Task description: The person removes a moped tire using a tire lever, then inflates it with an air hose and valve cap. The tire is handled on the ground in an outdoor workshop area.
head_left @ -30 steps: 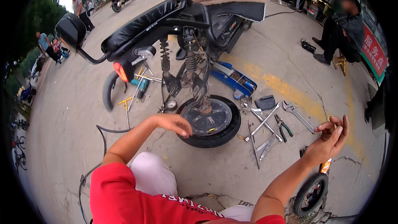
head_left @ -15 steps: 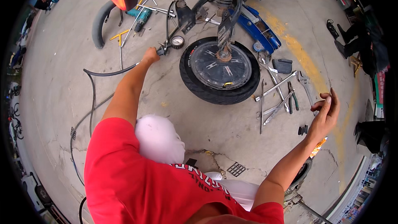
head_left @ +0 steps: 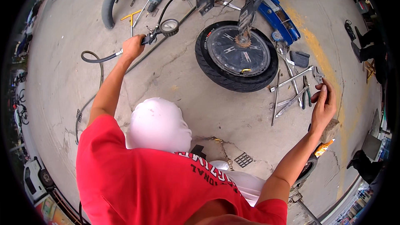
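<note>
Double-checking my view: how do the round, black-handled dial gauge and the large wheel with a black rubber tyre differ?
The left hand holds the dial gauge; neither hand touches the wheel. The gauge is much smaller than the wheel. The gauge shows a pale dial, while the wheel's middle is dark. Both have a round outline.

Had the wheel [head_left: 236, 54] between the tyre inflator [head_left: 166, 27] on the left and the pliers [head_left: 306, 87] on the right, with the drill [head_left: 156, 0] behind the inflator.
</note>
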The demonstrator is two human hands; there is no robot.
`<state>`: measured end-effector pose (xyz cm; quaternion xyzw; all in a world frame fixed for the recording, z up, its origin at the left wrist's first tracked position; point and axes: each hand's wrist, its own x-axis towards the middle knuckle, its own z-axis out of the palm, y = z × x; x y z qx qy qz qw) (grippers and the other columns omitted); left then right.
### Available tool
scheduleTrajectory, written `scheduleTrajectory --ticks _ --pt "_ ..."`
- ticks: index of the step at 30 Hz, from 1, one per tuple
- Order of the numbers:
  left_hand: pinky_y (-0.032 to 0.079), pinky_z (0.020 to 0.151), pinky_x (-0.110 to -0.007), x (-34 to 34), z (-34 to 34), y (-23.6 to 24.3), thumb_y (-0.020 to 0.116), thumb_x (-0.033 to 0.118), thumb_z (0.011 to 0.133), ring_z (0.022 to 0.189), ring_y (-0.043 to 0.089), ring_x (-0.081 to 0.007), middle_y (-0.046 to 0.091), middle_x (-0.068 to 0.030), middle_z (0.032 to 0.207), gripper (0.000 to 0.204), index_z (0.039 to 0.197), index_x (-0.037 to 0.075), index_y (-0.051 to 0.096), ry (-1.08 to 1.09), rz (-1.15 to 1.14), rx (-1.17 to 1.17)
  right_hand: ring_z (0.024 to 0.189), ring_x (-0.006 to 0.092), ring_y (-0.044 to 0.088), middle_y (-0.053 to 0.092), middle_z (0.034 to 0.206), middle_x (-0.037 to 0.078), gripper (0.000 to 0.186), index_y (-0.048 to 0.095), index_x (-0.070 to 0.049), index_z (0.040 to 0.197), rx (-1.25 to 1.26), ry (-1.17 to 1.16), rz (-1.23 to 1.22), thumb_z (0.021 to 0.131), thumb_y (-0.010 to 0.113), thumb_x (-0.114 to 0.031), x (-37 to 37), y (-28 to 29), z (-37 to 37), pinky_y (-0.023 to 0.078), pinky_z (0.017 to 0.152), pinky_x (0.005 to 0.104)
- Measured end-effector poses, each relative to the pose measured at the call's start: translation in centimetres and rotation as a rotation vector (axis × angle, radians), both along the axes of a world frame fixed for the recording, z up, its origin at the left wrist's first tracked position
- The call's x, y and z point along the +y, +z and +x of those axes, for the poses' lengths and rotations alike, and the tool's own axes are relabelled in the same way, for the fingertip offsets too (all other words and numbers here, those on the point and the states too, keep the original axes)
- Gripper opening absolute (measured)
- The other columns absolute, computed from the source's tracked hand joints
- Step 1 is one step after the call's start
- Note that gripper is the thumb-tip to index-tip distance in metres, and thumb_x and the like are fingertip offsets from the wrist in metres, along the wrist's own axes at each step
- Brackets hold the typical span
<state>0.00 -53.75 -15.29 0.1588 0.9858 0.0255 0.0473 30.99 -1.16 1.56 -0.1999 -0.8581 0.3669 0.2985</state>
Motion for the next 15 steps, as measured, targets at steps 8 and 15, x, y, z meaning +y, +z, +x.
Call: scheduleTrajectory --ticks 8,15 --pt "0.043 0.064 -0.039 -2.4 13.4 16.3 0.058 -0.005 0.065 0.077 0.059 -0.0333 0.058 -0.0110 0.081 0.031 0.093 0.006 0.066 -0.094 0.160 0.031 0.058 0.0054 0.051 0.062 0.081 0.004 0.020 0.063 -0.002 0.111 -0.129 0.257 -0.162 0.097 0.051 -0.008 -3.9 -3.4 -2.3 0.042 0.053 0.0205" --pt "0.037 0.057 -0.033 2.6 14.0 24.2 0.057 -0.009 0.061 0.062 0.046 -0.0264 0.045 -0.0105 0.070 0.024 0.084 -0.002 0.059 -0.446 0.370 -0.121 0.083 0.0191 0.063 0.066 0.099 0.012 0.028 0.062 0.001 0.112 -0.334 0.854 -0.360 0.095 0.056 -0.021 -10.0 -5.2 -3.6 0.050 0.077 0.0330"
